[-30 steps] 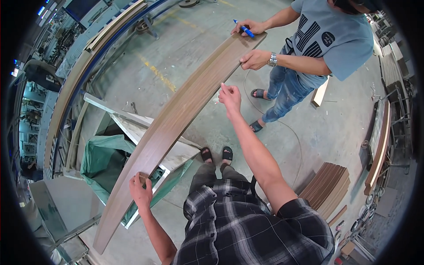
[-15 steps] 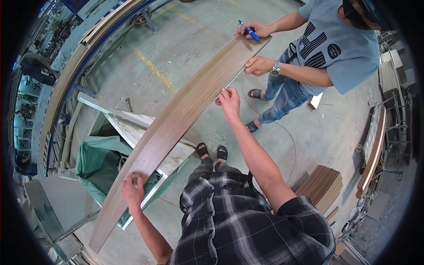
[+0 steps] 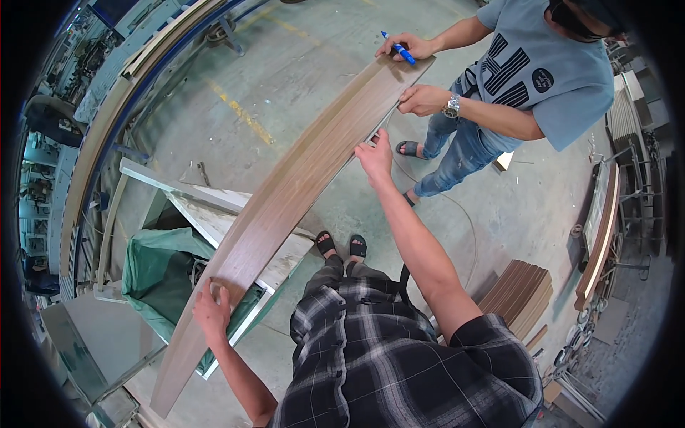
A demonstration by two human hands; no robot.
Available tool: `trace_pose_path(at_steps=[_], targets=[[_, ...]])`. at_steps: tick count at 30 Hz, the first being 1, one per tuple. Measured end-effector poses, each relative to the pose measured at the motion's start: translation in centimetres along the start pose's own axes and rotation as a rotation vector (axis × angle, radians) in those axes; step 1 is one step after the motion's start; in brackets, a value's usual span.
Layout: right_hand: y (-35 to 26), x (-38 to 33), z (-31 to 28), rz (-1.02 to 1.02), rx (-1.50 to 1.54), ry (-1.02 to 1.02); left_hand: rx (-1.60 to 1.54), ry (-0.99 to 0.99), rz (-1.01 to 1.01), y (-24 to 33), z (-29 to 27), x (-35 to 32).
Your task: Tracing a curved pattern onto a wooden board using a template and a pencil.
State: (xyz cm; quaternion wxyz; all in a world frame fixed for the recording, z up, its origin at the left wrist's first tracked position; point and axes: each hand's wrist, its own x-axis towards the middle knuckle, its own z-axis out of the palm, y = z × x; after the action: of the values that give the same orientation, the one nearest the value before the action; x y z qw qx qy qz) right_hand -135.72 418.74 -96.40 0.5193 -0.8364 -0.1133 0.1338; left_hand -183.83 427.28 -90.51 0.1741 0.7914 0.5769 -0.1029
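Note:
A long, curved brown wooden board slants from the lower left to the upper right. My left hand is on its lower part, with bent fingers and the thumb gripping the wood. Farther up, my right hand is closed at the board's right edge, pinching a thin pale strip that runs along it; the fingertips are partly hidden. At the top end, a co-worker's hand holds a blue marker over the board. Their other hand grips the edge just beyond my right hand.
Under the board's lower half stands a white-framed stand with a green cloth bag. The co-worker stands at the upper right. Stacked brown boards lie on the floor to my right, near a thin cable. A curved rail runs along the left.
My right hand has moved slightly up along the board's edge and its fingers have shifted. The board's lower end has moved slightly right and down. My left hand keeps nearly the same place.

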Motion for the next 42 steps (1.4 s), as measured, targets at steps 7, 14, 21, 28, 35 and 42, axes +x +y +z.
trace_pose_path(at_steps=[7,14,21,28,35,42], targets=[[1.6,1.7,1.7,0.107,0.093,0.048,0.066,0.03,0.075,2.4,0.6,2.5],[-0.7,1.8,3.0,0.203,0.09,0.069,-0.119,0.011,0.279,6.8,2.1,7.0],[1.0,4.1,4.9,0.102,0.124,0.172,-0.136,-0.022,0.296,8.1,1.9,9.0],[2.4,8.2,4.5,0.114,0.147,0.179,-0.168,-0.061,0.321,8.2,1.8,10.3],[1.0,10.0,3.7,0.154,0.102,0.153,-0.174,-0.074,0.301,8.6,1.9,10.8],[-0.2,10.5,3.7,0.156,0.08,0.186,-0.161,-0.069,0.298,9.1,1.7,11.0]])
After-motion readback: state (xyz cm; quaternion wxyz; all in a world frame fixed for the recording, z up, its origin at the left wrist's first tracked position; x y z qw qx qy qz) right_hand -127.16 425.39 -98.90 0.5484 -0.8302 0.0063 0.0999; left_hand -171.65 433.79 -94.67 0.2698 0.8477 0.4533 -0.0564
